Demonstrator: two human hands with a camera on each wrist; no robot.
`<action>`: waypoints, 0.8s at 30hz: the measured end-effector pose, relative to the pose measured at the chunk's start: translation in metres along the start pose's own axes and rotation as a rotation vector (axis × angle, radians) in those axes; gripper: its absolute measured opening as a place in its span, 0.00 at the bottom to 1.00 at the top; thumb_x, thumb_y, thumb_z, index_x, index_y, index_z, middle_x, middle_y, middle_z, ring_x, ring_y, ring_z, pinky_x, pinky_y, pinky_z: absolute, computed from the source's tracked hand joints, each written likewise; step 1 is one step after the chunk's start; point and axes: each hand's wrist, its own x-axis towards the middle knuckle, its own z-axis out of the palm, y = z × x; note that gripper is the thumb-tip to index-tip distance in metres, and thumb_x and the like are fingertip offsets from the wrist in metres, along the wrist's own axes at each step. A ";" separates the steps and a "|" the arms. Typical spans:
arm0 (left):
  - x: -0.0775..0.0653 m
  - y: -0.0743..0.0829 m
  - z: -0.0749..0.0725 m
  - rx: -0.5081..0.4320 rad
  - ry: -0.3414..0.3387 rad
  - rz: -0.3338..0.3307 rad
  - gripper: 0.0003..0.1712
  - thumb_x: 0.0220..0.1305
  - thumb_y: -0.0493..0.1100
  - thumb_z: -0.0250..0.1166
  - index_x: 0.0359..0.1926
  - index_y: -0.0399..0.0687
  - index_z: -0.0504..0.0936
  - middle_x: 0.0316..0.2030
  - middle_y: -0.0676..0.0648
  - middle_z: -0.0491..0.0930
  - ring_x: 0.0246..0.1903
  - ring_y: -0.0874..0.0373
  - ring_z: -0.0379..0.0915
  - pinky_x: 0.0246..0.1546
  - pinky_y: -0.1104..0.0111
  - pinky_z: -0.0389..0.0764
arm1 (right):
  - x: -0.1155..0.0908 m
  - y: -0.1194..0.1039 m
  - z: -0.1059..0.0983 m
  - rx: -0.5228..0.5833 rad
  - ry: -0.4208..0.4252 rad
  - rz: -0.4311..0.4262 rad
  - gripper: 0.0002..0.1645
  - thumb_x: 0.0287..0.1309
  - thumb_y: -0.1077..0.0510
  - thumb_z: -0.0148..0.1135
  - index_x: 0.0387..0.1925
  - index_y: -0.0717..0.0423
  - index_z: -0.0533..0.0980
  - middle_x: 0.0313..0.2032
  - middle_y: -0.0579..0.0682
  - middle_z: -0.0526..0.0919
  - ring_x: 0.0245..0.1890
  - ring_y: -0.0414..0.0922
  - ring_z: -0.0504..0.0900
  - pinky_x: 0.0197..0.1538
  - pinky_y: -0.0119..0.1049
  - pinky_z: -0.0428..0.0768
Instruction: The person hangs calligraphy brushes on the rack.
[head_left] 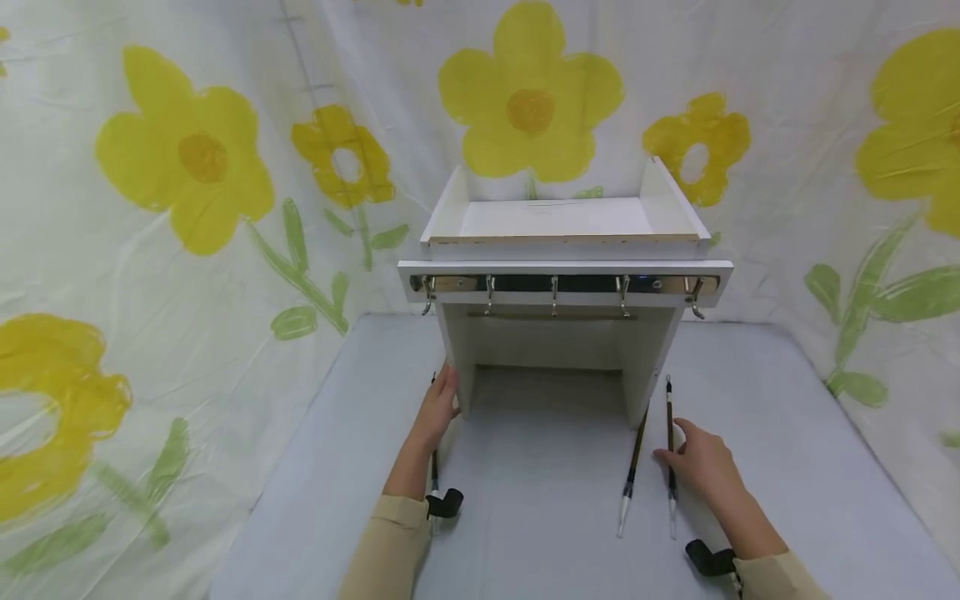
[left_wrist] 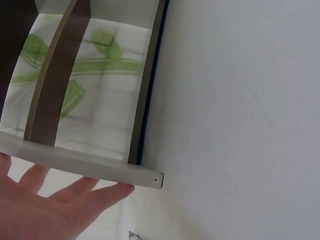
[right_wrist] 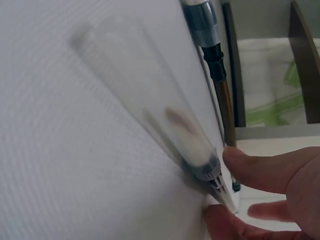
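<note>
A white shelf unit [head_left: 566,268] with a row of metal hooks stands on the pale table. My left hand [head_left: 437,407] rests against its left side panel [left_wrist: 85,162], and in the left wrist view the fingers lie along the outer face, mostly straight. To the right of the shelf a brush [head_left: 671,467] with a clear cap lies on the table. My right hand [head_left: 703,462] is around its handle, thumb and forefinger on either side with a gap between their tips. Another capped brush [head_left: 632,479] lies to its left, beside the shelf's right panel.
Under the left forearm lies a third brush [head_left: 435,467], partly hidden. Metal hooks [head_left: 554,296] jut from the front rail of the shelf. A white curtain [head_left: 360,50] with painted yellow flowers hangs behind the table [head_left: 540,508]. Dark wrist cameras [head_left: 708,558] sit on both wrists.
</note>
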 end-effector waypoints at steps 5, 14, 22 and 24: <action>0.003 0.000 0.002 -0.003 0.020 -0.026 0.41 0.62 0.78 0.34 0.73 0.75 0.45 0.74 0.56 0.45 0.72 0.50 0.47 0.60 0.48 0.71 | 0.000 -0.001 0.000 -0.007 -0.008 0.012 0.50 0.48 0.56 0.71 0.65 0.73 0.55 0.31 0.62 0.82 0.27 0.50 0.81 0.27 0.45 0.79; -0.011 0.037 -0.003 -0.033 -0.028 -0.038 0.35 0.72 0.66 0.35 0.75 0.64 0.43 0.75 0.51 0.42 0.73 0.46 0.45 0.61 0.46 0.69 | 0.000 -0.008 -0.002 0.025 -0.055 0.060 0.29 0.51 0.60 0.67 0.51 0.74 0.68 0.32 0.64 0.83 0.25 0.48 0.81 0.24 0.40 0.77; 0.004 0.013 0.001 -0.085 0.028 -0.042 0.40 0.64 0.74 0.38 0.73 0.70 0.48 0.74 0.54 0.47 0.72 0.49 0.47 0.60 0.46 0.70 | -0.001 -0.004 -0.012 0.096 -0.127 0.077 0.32 0.50 0.63 0.60 0.56 0.78 0.66 0.38 0.69 0.82 0.23 0.44 0.81 0.26 0.39 0.79; 0.006 0.009 0.003 -0.068 0.052 -0.030 0.41 0.63 0.75 0.38 0.73 0.69 0.49 0.74 0.53 0.49 0.72 0.48 0.49 0.59 0.47 0.72 | -0.002 -0.002 -0.015 0.125 -0.150 0.075 0.34 0.51 0.63 0.59 0.57 0.79 0.65 0.40 0.70 0.81 0.24 0.44 0.82 0.28 0.40 0.81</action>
